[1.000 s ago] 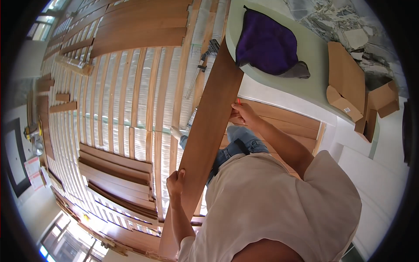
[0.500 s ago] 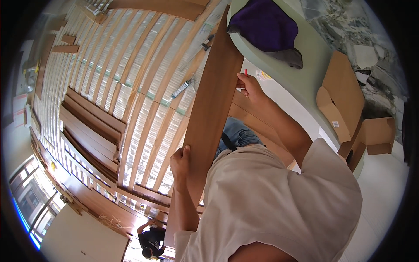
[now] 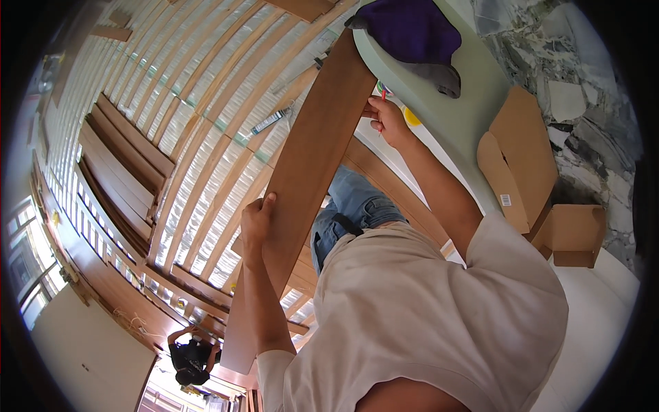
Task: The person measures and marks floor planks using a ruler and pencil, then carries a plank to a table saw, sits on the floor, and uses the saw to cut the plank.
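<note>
A long brown floorboard (image 3: 312, 141) slants across the middle, its far end beside a pale green curved surface. My left hand (image 3: 258, 223) grips its left edge, thumb on the face and the other fingers out of sight beneath. At the right edge, farther up, my right hand (image 3: 386, 120) has its fingers closed at the board's side. A thin red pencil (image 3: 383, 96) sticks out of that right hand. How firmly the right fingers press on the board is hard to tell.
Wooden battens (image 3: 230, 89) run over silvery sheeting at left, with a sealant cartridge (image 3: 269, 121) on them. Brown boards (image 3: 120, 172) lie stacked there. A purple cloth (image 3: 412, 34) rests on the green surface (image 3: 473, 89); cardboard boxes (image 3: 518, 161) stand right. Another person (image 3: 192, 358) crouches at lower left.
The board has tilted further, its near end swinging left with my left hand. My right hand has shifted slightly left, still with the pencil. The whole view has turned a little.
</note>
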Demonstrator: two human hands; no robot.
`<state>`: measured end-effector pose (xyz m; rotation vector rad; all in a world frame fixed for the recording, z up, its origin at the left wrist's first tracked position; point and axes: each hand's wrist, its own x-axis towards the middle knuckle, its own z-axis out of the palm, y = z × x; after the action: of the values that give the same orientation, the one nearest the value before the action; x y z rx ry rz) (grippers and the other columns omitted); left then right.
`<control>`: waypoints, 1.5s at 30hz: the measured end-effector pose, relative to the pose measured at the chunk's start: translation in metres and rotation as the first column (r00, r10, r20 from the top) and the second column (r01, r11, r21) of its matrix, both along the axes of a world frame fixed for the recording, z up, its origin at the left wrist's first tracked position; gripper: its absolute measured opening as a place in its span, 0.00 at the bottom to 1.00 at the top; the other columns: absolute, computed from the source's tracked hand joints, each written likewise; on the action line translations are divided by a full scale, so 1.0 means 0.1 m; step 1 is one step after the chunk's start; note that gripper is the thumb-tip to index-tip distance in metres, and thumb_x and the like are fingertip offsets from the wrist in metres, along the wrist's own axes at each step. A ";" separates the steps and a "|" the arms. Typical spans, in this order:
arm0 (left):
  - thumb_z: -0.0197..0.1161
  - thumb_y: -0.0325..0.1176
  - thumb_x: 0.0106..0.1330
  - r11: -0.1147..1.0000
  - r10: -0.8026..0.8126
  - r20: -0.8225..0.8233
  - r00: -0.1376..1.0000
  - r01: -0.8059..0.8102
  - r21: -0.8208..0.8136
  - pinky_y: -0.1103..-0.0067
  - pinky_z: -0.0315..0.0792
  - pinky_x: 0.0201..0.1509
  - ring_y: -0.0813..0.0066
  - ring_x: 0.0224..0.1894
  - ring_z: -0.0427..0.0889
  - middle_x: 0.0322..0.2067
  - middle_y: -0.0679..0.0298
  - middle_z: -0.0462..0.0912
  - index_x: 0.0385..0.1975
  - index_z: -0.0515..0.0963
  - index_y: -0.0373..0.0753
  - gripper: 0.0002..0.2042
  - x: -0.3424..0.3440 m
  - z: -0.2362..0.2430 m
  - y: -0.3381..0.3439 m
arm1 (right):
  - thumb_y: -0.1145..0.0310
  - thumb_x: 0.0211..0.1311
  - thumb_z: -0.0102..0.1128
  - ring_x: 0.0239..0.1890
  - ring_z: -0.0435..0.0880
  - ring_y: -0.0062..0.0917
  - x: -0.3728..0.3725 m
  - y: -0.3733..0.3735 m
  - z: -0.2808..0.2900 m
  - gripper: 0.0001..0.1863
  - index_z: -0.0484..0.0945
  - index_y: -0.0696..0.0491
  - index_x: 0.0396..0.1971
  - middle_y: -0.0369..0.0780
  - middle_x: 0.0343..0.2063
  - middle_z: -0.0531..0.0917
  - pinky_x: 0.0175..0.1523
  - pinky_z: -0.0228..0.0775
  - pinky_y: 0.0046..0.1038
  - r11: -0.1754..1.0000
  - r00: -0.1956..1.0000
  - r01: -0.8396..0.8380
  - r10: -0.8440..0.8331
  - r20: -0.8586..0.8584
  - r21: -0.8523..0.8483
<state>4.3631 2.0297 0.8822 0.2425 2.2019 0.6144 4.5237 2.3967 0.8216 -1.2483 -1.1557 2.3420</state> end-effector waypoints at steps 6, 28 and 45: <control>0.60 0.56 0.65 1.000 0.005 0.003 1.000 -0.005 -0.009 0.69 0.67 0.29 0.66 0.22 0.73 0.16 0.54 0.74 0.25 0.80 0.27 0.29 -0.11 0.06 0.11 | 0.66 0.71 0.49 0.42 0.84 0.21 0.02 0.12 0.01 0.10 0.77 0.54 0.43 0.36 0.39 0.85 0.21 0.52 0.14 0.998 0.999 -0.039 0.039 -0.012 -0.047; 0.60 0.55 0.64 0.997 -0.064 -0.038 0.997 0.063 -0.034 0.67 0.67 0.31 0.63 0.21 0.72 0.16 0.51 0.72 0.27 0.79 0.28 0.28 -0.29 0.09 0.41 | 0.66 0.69 0.52 0.43 0.82 0.18 -0.06 0.08 0.33 0.15 0.70 0.52 0.53 0.34 0.45 0.80 0.20 0.54 0.14 0.994 0.998 -0.070 0.069 0.015 0.081; 0.60 0.55 0.64 0.994 -0.113 -0.018 0.993 0.113 -0.016 0.67 0.68 0.30 0.62 0.22 0.75 0.16 0.51 0.74 0.26 0.80 0.28 0.28 -0.40 0.00 0.65 | 0.66 0.67 0.55 0.44 0.78 0.14 0.03 0.07 0.28 0.16 0.72 0.48 0.53 0.27 0.47 0.79 0.24 0.52 0.13 0.996 0.998 -0.054 0.052 0.024 0.069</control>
<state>4.3235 2.0945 0.8824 0.3635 2.1933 0.5348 4.5269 2.4035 0.8494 -1.2377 -1.2812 2.3092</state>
